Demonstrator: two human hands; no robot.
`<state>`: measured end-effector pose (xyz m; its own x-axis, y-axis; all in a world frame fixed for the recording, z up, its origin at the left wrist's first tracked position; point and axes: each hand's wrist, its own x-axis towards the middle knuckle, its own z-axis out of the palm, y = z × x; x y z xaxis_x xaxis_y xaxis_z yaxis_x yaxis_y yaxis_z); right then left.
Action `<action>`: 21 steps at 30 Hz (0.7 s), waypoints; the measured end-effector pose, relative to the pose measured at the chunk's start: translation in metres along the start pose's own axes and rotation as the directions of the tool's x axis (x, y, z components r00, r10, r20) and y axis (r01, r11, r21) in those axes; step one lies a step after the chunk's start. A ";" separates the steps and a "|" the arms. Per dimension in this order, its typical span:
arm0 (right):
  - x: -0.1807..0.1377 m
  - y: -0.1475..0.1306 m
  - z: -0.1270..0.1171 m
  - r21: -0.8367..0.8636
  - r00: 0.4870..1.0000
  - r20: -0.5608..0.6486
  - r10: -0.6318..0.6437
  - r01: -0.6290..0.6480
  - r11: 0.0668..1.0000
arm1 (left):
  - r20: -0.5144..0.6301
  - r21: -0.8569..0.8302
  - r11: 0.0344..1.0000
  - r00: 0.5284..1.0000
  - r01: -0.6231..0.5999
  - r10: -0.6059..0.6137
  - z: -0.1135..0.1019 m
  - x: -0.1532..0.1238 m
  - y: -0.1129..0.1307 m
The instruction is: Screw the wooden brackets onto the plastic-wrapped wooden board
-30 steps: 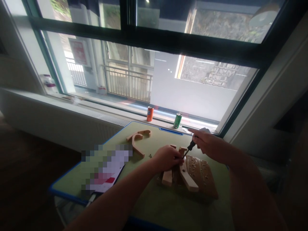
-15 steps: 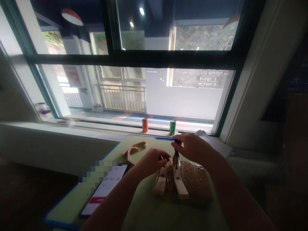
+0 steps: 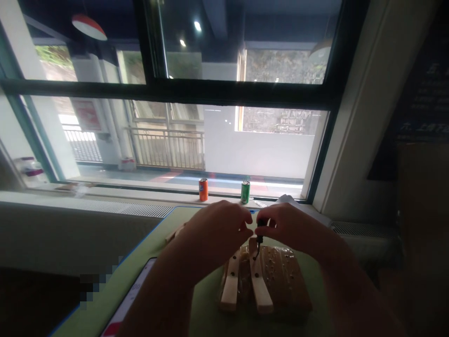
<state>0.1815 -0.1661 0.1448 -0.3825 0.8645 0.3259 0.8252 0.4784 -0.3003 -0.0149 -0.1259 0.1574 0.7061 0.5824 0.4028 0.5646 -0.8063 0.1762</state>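
Observation:
My right hand is closed round the black handle of a screwdriver, held upright with its tip down on a pale wooden slat. My left hand hovers just left of the handle, fingers curled and pinched near its top; whether they touch it I cannot tell. Two pale slats lie side by side on a brown wooden board with several holes, on the green table.
A phone lies at the table's left front. Another wooden piece peeks out behind my left hand. An orange can and a green can stand on the window sill beyond the table.
The view has tilted up and closer. My left hand rose from the slats to beside the screwdriver handle. The screwdriver went from slanted to upright.

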 end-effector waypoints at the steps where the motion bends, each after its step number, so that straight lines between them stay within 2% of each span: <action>1: 0.001 0.001 -0.001 0.015 1.000 0.006 0.016 -0.016 1.000 | 0.003 0.025 1.000 1.000 0.005 -0.005 0.003 -0.003 -0.001; 3: 0.003 0.003 -0.003 0.041 0.999 0.030 0.046 -0.047 0.998 | 0.025 0.039 0.999 0.999 0.022 -0.023 0.009 -0.001 -0.004; 5: 0.004 0.006 -0.003 0.061 0.996 0.050 0.074 -0.077 0.995 | 0.119 -0.025 1.000 0.993 0.005 -0.002 0.016 0.010 -0.009; 7: 0.004 0.009 -0.003 0.072 0.994 0.054 0.100 -0.104 0.992 | 0.299 -0.173 0.985 0.952 -0.016 0.068 0.026 0.026 -0.016; 10: 0.004 0.014 -0.003 0.086 0.991 0.052 0.122 -0.126 0.988 | 0.420 -0.336 0.941 0.901 0.039 0.112 0.040 0.046 -0.028; 13: 0.004 0.016 -0.004 0.130 0.989 0.081 0.127 -0.137 0.982 | 0.430 -0.395 0.919 0.887 0.017 0.168 0.051 0.056 -0.038; 17: 0.005 0.016 -0.001 0.238 0.985 0.099 0.139 -0.159 0.958 | 0.424 -0.529 0.847 0.849 -0.049 0.314 0.054 0.057 -0.043; 21: 0.009 0.017 0.002 0.127 0.994 0.041 0.106 -0.110 0.986 | 0.398 -0.614 0.786 0.829 -0.076 0.392 0.055 0.058 -0.046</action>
<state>0.1914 -0.1499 0.1408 -0.3097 0.9160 0.2551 0.8030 0.3956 -0.4457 0.0232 -0.0496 0.1232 0.9771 0.2081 0.0454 0.1272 -0.7413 0.6590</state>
